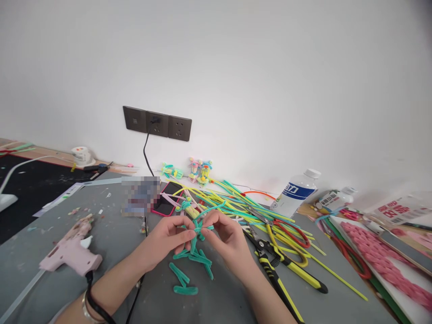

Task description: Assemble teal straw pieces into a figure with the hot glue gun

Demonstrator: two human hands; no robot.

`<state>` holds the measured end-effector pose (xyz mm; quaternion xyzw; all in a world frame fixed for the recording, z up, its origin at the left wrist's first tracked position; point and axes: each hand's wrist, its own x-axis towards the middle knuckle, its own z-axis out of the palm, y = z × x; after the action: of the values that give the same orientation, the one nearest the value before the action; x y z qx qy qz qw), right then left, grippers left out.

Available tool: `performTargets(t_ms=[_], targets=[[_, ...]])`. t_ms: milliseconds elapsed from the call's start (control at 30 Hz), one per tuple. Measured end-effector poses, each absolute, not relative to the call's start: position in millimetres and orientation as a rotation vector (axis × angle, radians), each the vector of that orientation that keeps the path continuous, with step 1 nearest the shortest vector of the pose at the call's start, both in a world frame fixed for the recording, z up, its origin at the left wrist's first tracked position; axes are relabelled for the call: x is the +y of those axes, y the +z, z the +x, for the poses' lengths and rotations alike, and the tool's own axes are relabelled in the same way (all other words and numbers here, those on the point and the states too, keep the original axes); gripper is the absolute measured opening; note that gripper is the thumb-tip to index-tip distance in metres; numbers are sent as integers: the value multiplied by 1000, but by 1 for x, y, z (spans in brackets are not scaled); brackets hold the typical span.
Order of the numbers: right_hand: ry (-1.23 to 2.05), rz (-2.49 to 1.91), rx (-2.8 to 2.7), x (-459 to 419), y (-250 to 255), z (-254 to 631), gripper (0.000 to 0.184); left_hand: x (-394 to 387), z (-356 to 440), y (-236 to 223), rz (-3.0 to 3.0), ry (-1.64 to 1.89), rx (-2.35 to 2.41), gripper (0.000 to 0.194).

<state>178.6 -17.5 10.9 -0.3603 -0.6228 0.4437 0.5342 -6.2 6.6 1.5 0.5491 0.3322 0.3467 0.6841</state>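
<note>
Between my two hands is a small figure of twisted teal pipe cleaners [199, 227], with one long strand sticking out to the upper right. My left hand [178, 233] pinches it from the left between thumb and fingers. From the right, my right hand [221, 231] pinches it too, fingertips close to those of the left. Below the hands, several short bent teal pipe cleaner pieces [185, 290] lie on the grey mat [216, 306]. Just behind the hands rests a yellow and teal pipe cleaner figure [191, 209], partly hidden.
A pink glue gun [72, 252] lies at left. Yellow-handled pliers [270, 256], red-handled scissors [286, 231] and many loose pipe cleaners [232, 198] spread out at right. A water bottle [297, 193] stands by the wall, near finished figures [200, 171]. A phone [168, 198] lies behind.
</note>
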Motion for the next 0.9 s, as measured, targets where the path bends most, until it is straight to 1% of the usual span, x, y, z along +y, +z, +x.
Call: performTargets(t_ms=[200,400,600,767,900], targets=[[1027,-929,-1521,-19,13,176,13,4,-6,-1,1281,724,704,29],[899,-903,-1622,-20,11,176,10,2,-1,7,1235,776,747,36],[830,-835,-1674,-23,12,174,16,0,0,9,1122,859,709,36],[802,-825,-1703,-24,12,172,14,-1,-1,10,1070,859,706,39],[692,-815,-1763,-24,9,172,13,0,-2,7,1088,902,724,37]])
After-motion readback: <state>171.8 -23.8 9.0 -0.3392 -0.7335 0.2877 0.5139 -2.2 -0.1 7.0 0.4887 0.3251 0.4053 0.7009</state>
